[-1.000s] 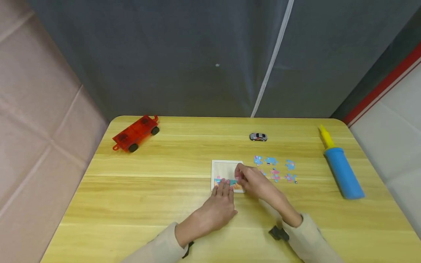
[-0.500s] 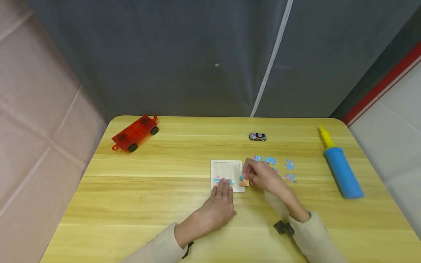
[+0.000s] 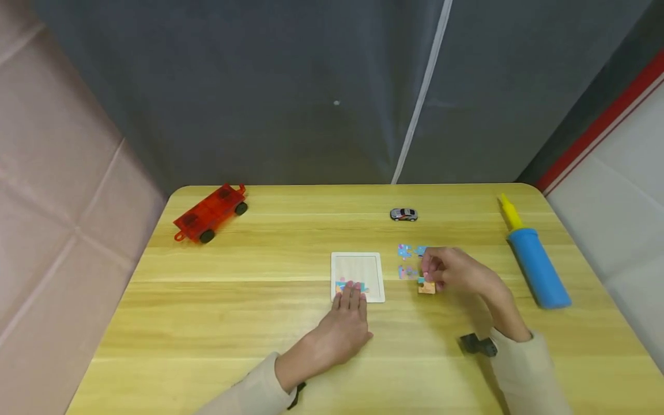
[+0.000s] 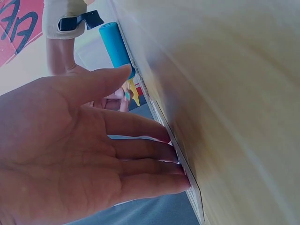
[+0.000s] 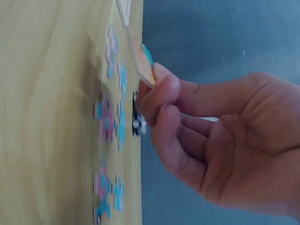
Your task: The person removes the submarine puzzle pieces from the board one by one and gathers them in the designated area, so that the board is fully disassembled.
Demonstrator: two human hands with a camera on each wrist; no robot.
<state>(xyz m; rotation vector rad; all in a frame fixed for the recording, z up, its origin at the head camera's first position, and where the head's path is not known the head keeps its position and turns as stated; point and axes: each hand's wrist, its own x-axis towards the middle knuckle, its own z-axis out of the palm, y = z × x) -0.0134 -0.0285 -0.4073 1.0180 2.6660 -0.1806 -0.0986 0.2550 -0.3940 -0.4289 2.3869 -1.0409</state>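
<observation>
A jigsaw piece [image 3: 427, 287], orange with a teal edge, is pinched between the thumb and fingers of my right hand [image 3: 459, 272], off the table to the right of the white puzzle tray [image 3: 381, 276]. The right wrist view shows the jigsaw piece [image 5: 142, 62] held by its edge. My left hand [image 3: 339, 331] lies with straight fingers on the tray's lower part, its fingertips on joined jigsaw pieces [image 3: 342, 285] there, partly covered. Loose blue and pink pieces [image 5: 107, 117] lie on the table beneath the right hand; in the head view that hand hides some.
Behind the loose pieces stands a small silver toy car [image 3: 403, 215]. A red toy wagon [image 3: 211, 214] is at the back left. On the right lies a blue pump [image 3: 539, 270] with a yellow nozzle. A dark curtain [image 3: 259, 92] hangs behind the table.
My right hand has lifted the orange jigsaw piece out of the tray's lower right and carried it rightward, over to the loose pieces. My left hand has stayed on the tray.
</observation>
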